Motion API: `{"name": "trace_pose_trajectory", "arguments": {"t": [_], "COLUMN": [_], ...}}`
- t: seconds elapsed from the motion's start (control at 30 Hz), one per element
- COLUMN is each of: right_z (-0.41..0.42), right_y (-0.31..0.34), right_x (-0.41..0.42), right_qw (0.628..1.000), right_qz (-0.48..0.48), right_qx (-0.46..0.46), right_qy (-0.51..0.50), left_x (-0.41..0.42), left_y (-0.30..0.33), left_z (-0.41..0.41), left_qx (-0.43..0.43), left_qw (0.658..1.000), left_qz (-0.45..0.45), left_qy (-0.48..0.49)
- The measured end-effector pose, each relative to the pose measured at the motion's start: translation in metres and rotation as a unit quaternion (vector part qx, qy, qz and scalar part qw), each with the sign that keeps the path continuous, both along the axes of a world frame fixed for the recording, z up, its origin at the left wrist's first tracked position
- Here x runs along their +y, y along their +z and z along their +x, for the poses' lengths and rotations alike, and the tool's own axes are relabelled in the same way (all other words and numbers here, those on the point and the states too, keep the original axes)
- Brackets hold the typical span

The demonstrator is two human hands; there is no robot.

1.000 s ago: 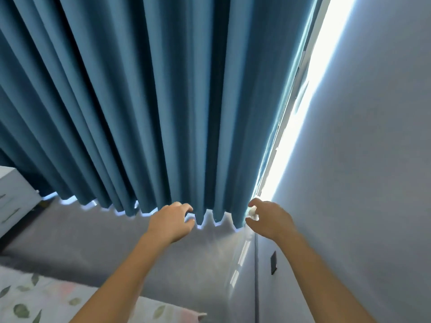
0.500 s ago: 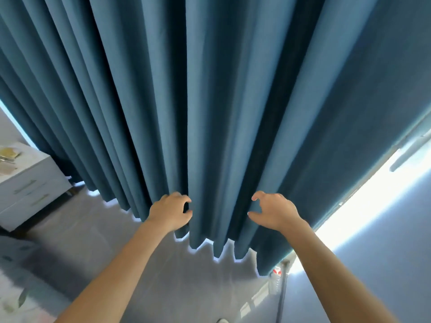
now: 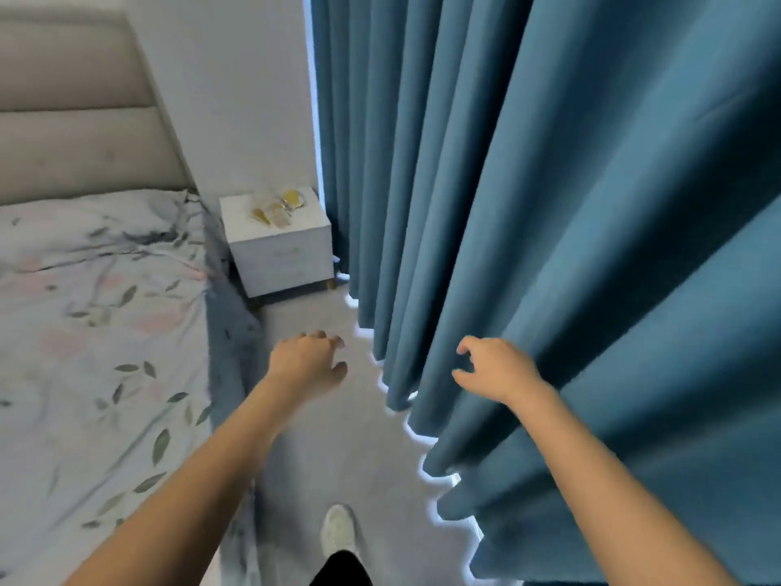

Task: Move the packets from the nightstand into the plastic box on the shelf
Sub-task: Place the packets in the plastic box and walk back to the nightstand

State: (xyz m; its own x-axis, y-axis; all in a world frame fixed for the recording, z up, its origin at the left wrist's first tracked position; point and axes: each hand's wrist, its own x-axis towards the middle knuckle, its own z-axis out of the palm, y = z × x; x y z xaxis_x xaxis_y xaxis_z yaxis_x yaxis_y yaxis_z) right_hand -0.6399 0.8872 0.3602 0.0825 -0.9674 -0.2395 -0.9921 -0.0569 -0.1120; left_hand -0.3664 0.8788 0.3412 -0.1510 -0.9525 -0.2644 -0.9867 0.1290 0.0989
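A white nightstand (image 3: 291, 255) stands ahead between the bed and the curtain. Several yellow and clear packets (image 3: 277, 208) lie on its top. My left hand (image 3: 306, 363) hangs over the grey floor, well short of the nightstand, fingers loosely curled and holding nothing. My right hand (image 3: 492, 370) is out in front of the curtain folds, fingers loosely curled, also holding nothing. The shelf and the plastic box are out of view.
A bed with a leaf-patterned sheet (image 3: 93, 332) fills the left, its padded headboard (image 3: 76, 107) against the wall. A blue curtain (image 3: 570, 205) hangs along the right down to the floor. A narrow strip of grey floor (image 3: 321, 454) leads to the nightstand. My shoe (image 3: 338, 530) shows below.
The view has swung left from the curtain and window to the bed and nightstand. Both hands stay raised in front of me, holding nothing.
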Motion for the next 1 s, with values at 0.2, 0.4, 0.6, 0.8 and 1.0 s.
{"name": "trace_pose_trajectory", "arguments": {"t": [0.2, 0.4, 0.6, 0.8, 1.0], "right_z": [0.099, 0.174, 0.213, 0.244, 0.289], "right_y": [-0.003, 0.018, 0.004, -0.017, -0.021], "right_x": [-0.161, -0.302, -0.436, -0.574, -0.693], "right_qw": [0.996, 0.988, 0.984, 0.979, 0.97], "right_qz": [0.006, -0.021, -0.005, -0.005, 0.026], "right_qx": [-0.012, -0.012, -0.006, -0.012, -0.018], "right_qy": [0.084, 0.151, 0.179, 0.206, 0.239], "left_x": [-0.095, -0.203, -0.324, -0.449, -0.549], "left_y": [0.003, 0.018, 0.003, -0.02, -0.029], "left_z": [0.099, 0.157, 0.187, 0.205, 0.235], "left_qx": [0.006, 0.001, 0.012, 0.051, 0.07], "left_qw": [0.995, 0.988, 0.983, 0.972, 0.96], "left_qz": [0.005, -0.005, 0.004, 0.011, 0.019], "left_qy": [0.1, 0.154, 0.183, 0.23, 0.272]}}
